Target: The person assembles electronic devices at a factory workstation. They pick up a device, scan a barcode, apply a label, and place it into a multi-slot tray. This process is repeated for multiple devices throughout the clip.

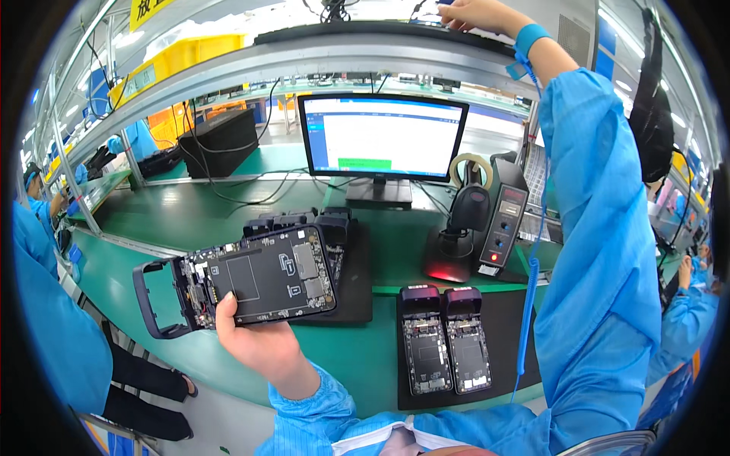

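Observation:
My left hand (258,346) grips a handheld terminal (262,277) with its back cover off, thumb on the lower edge. Its circuit board, black central panel and silver shields face up, and an open dark frame juts from its left end. Raised to the shelf (342,57) above the monitor, my right hand (487,17) has its fingers bent together at the top edge of the view; what they hold, if anything, cannot be made out. A blue wrist strap (531,36) with a coiled cord (527,319) circles my right wrist.
Two similar open terminals (426,353) lie on a black mat (517,361) at right. More units (334,222) sit behind the held one. Beyond stand a monitor (384,137), a scanner on a stand (460,228), tape (471,163) and a black box (503,216). Co-workers sit either side.

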